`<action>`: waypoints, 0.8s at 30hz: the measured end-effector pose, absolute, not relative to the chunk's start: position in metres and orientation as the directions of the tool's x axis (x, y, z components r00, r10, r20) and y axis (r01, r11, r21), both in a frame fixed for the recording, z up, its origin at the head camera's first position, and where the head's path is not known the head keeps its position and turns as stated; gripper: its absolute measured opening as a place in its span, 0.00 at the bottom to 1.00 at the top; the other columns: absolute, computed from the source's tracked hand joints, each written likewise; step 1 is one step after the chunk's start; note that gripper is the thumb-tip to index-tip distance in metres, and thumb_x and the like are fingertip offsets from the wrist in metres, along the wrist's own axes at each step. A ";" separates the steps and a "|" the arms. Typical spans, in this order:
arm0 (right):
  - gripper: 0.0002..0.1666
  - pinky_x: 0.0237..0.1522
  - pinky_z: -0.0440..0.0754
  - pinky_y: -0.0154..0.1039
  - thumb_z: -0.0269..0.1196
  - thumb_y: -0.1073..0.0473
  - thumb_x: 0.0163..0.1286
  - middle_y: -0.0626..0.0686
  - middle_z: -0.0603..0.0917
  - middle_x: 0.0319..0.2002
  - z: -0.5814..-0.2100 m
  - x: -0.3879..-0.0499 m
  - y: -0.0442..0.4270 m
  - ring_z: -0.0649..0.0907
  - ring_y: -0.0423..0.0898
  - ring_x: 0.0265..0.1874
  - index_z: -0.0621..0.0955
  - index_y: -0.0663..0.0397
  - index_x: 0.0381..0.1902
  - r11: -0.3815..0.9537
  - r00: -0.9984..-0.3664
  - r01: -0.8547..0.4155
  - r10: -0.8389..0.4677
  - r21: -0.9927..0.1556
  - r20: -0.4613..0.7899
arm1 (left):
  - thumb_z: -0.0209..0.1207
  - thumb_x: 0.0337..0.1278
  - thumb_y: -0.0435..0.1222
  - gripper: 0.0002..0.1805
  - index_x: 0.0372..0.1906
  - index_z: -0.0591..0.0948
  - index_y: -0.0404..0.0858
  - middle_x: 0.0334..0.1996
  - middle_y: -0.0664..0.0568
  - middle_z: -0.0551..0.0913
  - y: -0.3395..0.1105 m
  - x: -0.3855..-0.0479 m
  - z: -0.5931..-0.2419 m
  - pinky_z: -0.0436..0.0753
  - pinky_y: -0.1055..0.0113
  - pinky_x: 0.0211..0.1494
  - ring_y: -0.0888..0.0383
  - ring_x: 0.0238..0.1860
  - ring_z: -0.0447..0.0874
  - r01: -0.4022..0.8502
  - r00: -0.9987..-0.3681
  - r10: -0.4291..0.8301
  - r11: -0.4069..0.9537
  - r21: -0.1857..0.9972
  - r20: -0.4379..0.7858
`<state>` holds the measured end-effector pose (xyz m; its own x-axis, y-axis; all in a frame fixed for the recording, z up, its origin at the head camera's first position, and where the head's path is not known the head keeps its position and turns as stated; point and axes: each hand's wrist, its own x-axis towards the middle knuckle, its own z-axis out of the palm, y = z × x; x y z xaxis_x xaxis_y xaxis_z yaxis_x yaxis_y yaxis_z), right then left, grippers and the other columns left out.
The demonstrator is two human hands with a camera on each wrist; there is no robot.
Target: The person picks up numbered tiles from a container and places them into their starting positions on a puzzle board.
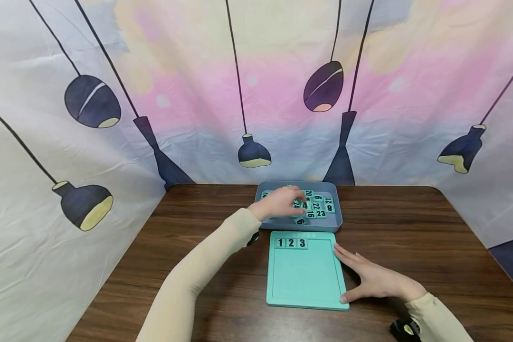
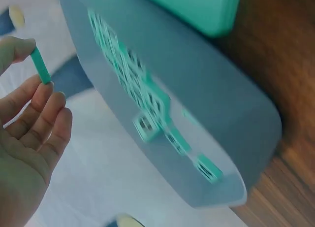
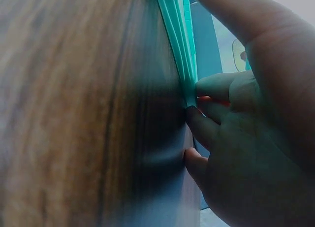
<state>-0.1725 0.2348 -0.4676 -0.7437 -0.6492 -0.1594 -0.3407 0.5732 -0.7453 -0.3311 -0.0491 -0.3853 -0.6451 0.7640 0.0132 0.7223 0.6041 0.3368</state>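
My left hand point(image 1: 279, 201) is over the blue-grey tray point(image 1: 336, 216). In the left wrist view it pinches a thin green number tile point(image 2: 41, 65) between thumb and fingertips, held above the tray's rim. Below it, several loose green number tiles point(image 1: 316, 206) lie in the tray at various angles. My right hand point(image 1: 378, 280) rests along the right edge of the green board point(image 1: 305, 280), its thumb at the lower corner and fingers stretched toward the upper corner. Tiles 1 point(image 1: 280, 243), 2 point(image 1: 291, 243) and 3 point(image 1: 302, 243) sit in a row at the board's top left.
The tray stands just behind the board on a dark wooden table point(image 1: 222, 285). A patterned cloth point(image 1: 282, 95) with lamp drawings hangs behind the table's far edge. Dark devices are worn at both wrists.
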 end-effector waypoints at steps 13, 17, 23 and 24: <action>0.68 0.64 0.47 0.79 0.73 0.37 0.59 0.64 0.43 0.80 -0.467 -0.172 0.233 0.43 0.79 0.73 0.48 0.59 0.81 0.602 -0.757 -0.322 -0.627 -0.730 -0.183 | 0.63 0.68 0.47 0.19 0.57 0.84 0.43 0.51 0.54 0.82 -0.021 -0.281 -0.407 0.80 0.72 0.51 0.62 0.48 0.83 0.819 -0.561 0.828 0.559 0.132 -0.028; 0.69 0.65 0.47 0.78 0.73 0.35 0.58 0.63 0.44 0.80 -0.468 -0.172 0.232 0.44 0.78 0.73 0.48 0.60 0.81 0.599 -0.755 -0.350 -0.636 -0.720 -0.162 | 0.64 0.66 0.48 0.18 0.55 0.85 0.44 0.48 0.55 0.83 -0.023 -0.275 -0.417 0.81 0.72 0.45 0.64 0.44 0.83 0.814 -0.573 0.819 0.573 0.095 -0.034; 0.69 0.66 0.46 0.77 0.73 0.34 0.58 0.64 0.44 0.80 -0.469 -0.172 0.233 0.45 0.77 0.74 0.49 0.62 0.81 0.590 -0.751 -0.371 -0.645 -0.717 -0.141 | 0.65 0.65 0.49 0.19 0.55 0.86 0.45 0.48 0.56 0.84 -0.024 -0.271 -0.427 0.81 0.72 0.45 0.65 0.43 0.83 0.833 -0.551 0.834 0.552 0.039 -0.041; 0.69 0.66 0.46 0.77 0.73 0.34 0.58 0.64 0.44 0.80 -0.469 -0.172 0.233 0.45 0.77 0.74 0.49 0.62 0.81 0.588 -0.751 -0.372 -0.645 -0.718 -0.139 | 0.65 0.65 0.49 0.19 0.54 0.86 0.45 0.47 0.56 0.83 -0.024 -0.271 -0.429 0.81 0.72 0.44 0.65 0.42 0.83 0.834 -0.550 0.834 0.551 0.026 -0.045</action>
